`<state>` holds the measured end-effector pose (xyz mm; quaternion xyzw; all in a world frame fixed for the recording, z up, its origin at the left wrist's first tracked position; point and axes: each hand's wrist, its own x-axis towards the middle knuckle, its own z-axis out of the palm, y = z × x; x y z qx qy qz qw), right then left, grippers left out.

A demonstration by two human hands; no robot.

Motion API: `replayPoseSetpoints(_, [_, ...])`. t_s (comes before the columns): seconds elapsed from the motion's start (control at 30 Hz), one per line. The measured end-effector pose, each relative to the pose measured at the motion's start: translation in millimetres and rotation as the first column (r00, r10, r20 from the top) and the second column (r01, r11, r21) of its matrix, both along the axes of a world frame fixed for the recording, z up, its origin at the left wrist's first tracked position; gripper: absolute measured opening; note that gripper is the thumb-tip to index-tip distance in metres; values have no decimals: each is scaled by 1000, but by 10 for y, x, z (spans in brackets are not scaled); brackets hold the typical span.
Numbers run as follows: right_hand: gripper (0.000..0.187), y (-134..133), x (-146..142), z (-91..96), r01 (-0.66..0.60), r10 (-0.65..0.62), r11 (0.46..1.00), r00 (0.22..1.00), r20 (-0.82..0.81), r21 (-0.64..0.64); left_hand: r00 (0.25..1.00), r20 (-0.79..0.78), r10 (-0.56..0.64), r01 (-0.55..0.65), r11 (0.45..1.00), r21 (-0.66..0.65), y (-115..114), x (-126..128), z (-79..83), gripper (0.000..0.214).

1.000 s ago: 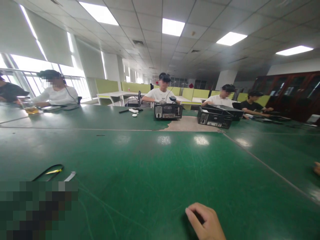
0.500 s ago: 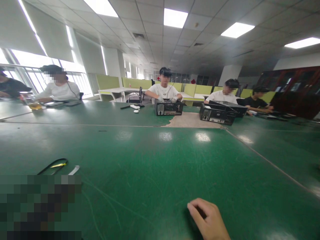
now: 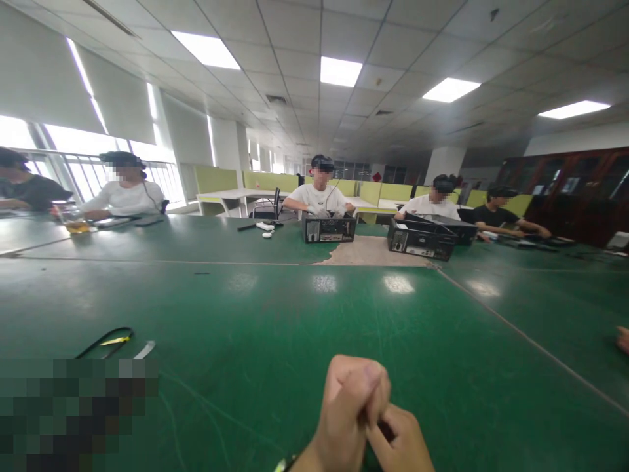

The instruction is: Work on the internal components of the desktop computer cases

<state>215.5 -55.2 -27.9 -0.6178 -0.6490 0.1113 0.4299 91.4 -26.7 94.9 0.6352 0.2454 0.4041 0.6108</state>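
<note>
My left hand is closed in a fist above the green table, its thumb across the curled fingers. A band shows at its wrist, at the bottom edge of the view. Close against it on the right, partly behind it, is my right hand, its fingers curled in and their tips hidden by the left hand. Whether either hand has something small in it, I cannot make out.
A black looped strap with a yellow tag and a pale strip lie left, beside a blurred-out patch. Across the table people work at open black computer cases. A glass cup stands far left. Another person's hand shows right.
My left hand has come into view and closed up against my right hand, which stays curled near the same place. The camera has tilted up slightly. Another person's hand appears at the right edge.
</note>
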Motion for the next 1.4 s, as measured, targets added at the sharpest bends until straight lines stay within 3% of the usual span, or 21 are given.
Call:
replayPoseSetpoints(0.07, [37, 7, -4, 14, -47, 46, 998, 998, -32, -48, 984, -172, 36, -43, 998, -39, 159, -108, -253, 62])
replayPoseSetpoints(0.17, [35, -5, -33, 4, -36, 34, 997, 999, -30, -70, 880, -475, -1, -41, 996, -78, 316, -432, -698, 60])
replayPoseSetpoints(0.23, [34, -17, -62, -12, -30, 28, 997, 999, -19, -70, 829, -559, -16, -42, 995, -90, 348, -630, -924, 60])
replayPoseSetpoints(0.3, [33, -22, -87, -30, -33, 33, 997, 999, -3, -67, 813, -583, -14, -58, 993, -105, 341, -747, -1045, 60])
replayPoseSetpoints(0.6, [26, -32, -166, -147, -167, 181, 981, 970, 163, -96, 788, -612, -73, 14, 995, -101, 270, -759, -1026, 52])
replayPoseSetpoints(0.83, [18, -129, -331, -55, -164, 181, 976, 977, 114, -141, 758, -652, 39, 30, 995, 95, 254, -742, -1029, 39])
replayPoseSetpoints(1.4, [20, -168, -365, -14, -170, 186, 970, 980, 76, -176, 773, -634, 20, 47, 995, 89, 227, -756, -1036, 33])
